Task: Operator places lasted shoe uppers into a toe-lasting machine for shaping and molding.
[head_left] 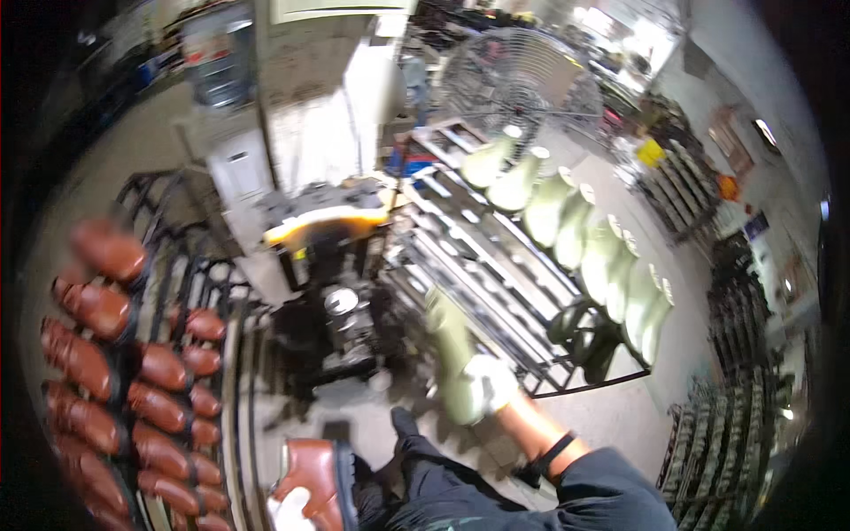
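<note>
My right hand point(492, 386), in a white glove, is closed around a pale green shoe last point(451, 358) and holds it upright near the rack on the right. At the lower edge my left hand point(292, 510), also white-gloved, grips a brown leather boot point(314, 473) with a dark sole. The slatted metal rack point(496, 265) beside my right hand bears a row of similar green lasts point(611, 265) along its far right side. A pair of black sandal-like pieces point(589, 341) hangs at that rack's near corner.
A dark machine point(341, 301) with a yellow-lit top stands ahead. Left of me, a rack point(232, 389) carries rows of brown boots point(164, 407). A large caged fan point(518, 88) stands behind the lasts. Further racks point(722, 425) line the right wall.
</note>
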Available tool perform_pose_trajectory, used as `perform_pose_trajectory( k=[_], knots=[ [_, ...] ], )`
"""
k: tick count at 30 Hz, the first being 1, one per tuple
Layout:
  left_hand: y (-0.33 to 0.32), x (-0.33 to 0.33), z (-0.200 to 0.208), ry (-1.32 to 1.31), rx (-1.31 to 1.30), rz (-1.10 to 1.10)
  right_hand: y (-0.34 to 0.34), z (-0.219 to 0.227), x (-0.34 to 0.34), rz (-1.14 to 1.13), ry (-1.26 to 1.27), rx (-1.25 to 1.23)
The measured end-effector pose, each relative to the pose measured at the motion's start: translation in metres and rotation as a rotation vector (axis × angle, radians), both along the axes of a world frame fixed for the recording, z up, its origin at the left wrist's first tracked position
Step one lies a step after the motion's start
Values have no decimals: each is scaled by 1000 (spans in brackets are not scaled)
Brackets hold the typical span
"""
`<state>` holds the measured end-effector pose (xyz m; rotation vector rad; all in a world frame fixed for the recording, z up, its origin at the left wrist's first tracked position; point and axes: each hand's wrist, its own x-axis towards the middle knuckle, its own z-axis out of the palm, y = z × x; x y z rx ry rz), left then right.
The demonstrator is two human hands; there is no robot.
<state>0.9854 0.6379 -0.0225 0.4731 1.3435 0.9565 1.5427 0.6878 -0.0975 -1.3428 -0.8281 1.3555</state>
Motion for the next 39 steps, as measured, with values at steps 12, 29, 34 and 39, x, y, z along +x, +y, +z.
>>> perform_pose_trajectory(
  k=[12,29,34,39],
  knots=[
    [154,244,11,15,-3,-262,44,-69,243,-1136,667,109],
    [133,251,51,-95,292,-257,103,225,-123,-137,-38,92],
    [120,163,72,60,304,-446,143,266,-151,3,-505,186],
    [102,90,8,-47,24,-173,169,276,-177,71,-648,154]
  ],
)
